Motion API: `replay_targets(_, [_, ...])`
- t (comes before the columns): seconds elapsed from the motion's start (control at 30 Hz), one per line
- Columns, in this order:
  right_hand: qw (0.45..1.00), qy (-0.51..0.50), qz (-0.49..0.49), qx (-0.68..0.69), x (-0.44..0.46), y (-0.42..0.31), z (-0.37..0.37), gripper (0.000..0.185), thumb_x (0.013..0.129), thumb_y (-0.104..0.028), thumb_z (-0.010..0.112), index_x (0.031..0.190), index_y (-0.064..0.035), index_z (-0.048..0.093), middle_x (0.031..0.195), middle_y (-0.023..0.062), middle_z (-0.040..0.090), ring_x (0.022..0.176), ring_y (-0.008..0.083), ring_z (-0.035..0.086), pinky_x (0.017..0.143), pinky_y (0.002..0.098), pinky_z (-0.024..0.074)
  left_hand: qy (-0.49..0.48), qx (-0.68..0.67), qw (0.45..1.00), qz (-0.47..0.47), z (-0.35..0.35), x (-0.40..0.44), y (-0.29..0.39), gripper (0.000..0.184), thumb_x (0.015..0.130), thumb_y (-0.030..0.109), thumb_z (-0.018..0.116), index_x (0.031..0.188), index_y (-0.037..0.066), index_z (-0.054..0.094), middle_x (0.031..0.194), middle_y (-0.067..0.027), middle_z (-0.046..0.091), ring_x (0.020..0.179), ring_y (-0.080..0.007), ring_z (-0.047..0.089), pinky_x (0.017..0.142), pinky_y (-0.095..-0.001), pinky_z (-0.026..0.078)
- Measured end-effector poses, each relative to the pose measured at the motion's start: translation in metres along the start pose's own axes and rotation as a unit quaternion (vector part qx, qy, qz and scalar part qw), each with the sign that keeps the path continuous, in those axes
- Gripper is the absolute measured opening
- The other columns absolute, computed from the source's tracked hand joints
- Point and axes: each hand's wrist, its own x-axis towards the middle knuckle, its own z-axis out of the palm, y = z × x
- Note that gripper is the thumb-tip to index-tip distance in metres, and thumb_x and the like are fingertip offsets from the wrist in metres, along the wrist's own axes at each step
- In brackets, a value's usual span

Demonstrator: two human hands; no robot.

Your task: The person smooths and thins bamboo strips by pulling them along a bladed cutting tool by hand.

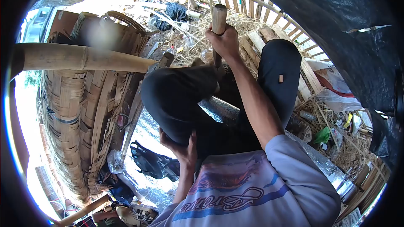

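My right hand is closed around the thick wooden handle of a tool, held upright in front of me. Below the fist, a dark narrow part of the tool points downward; its exact kind does not show. Lower down, my left hand rests against the underside of my bent left leg, thumb and fingers spread apart. A small light brown piece lies on my right trouser knee.
A bamboo pole crosses at left above woven bamboo panels. Straw and scraps cover the ground ahead, with a slatted bamboo fence behind. Dark plastic sheeting hangs at right. A black bag lies by my left side.
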Motion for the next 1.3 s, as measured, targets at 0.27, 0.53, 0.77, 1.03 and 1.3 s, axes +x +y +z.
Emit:
replay_targets(0.27, [1.000,0.000,-0.012,0.007,0.009,0.000,0.004,0.017,0.074,-0.018,0.070,0.082,-0.0037,0.066,0.067,0.0058,0.065,0.062,0.0135,0.063,0.061,0.0302,0.0494,0.076,-0.011,0.997,0.026,0.007,0.055,0.015,0.087,0.078,0.029,0.077,0.138,-0.005,0.024,0.128,-0.0203,0.036,0.121,-0.0309,0.039,0.101,-0.0438,0.032])
replay_targets(0.53, [0.999,-0.026,-0.026,0.015,0.012,0.004,0.005,0.014,0.077,-0.017,0.069,0.083,-0.0044,0.066,0.068,0.0046,0.065,0.062,0.0127,0.062,0.059,0.0294,0.0495,0.128,-0.016,0.990,0.048,-0.009,0.116,0.011,0.071,0.084,0.029,0.072,0.135,-0.001,0.033,0.126,-0.0211,0.043,0.114,-0.0288,0.047,0.094,-0.0390,0.043])
replay_targets(0.77, [0.999,-0.035,-0.034,0.020,0.009,0.002,0.006,0.014,0.078,-0.016,0.069,0.085,-0.0040,0.065,0.069,0.0035,0.064,0.063,0.0113,0.061,0.060,0.0292,0.0491,0.061,0.329,0.915,0.228,-0.004,0.160,0.065,0.030,0.084,0.029,0.068,0.108,0.011,0.066,0.120,-0.0079,0.061,0.118,-0.0298,0.052,0.104,-0.0467,0.033])
replay_targets(1.03, [0.999,-0.013,-0.002,0.037,0.015,0.013,-0.003,0.011,0.080,-0.013,0.068,0.083,-0.0031,0.064,0.065,0.0022,0.063,0.058,0.0088,0.059,0.054,0.0264,0.0468,-0.386,0.398,0.817,0.158,0.183,0.177,-0.016,0.036,0.077,0.027,0.071,0.112,0.020,0.067,0.124,-0.0029,0.058,0.124,-0.0264,0.048,0.104,-0.0558,0.029])
replay_targets(1.3, [0.995,0.004,-0.011,0.097,0.003,0.012,-0.022,0.019,0.075,-0.018,0.071,0.082,-0.0008,0.065,0.063,0.0100,0.065,0.058,0.0181,0.065,0.056,0.0313,0.0498,-0.366,0.521,0.728,0.253,0.275,0.163,-0.117,0.044,0.068,0.032,0.078,0.110,0.028,0.067,0.123,-0.0017,0.054,0.129,-0.0270,0.038,0.103,-0.0576,0.028])
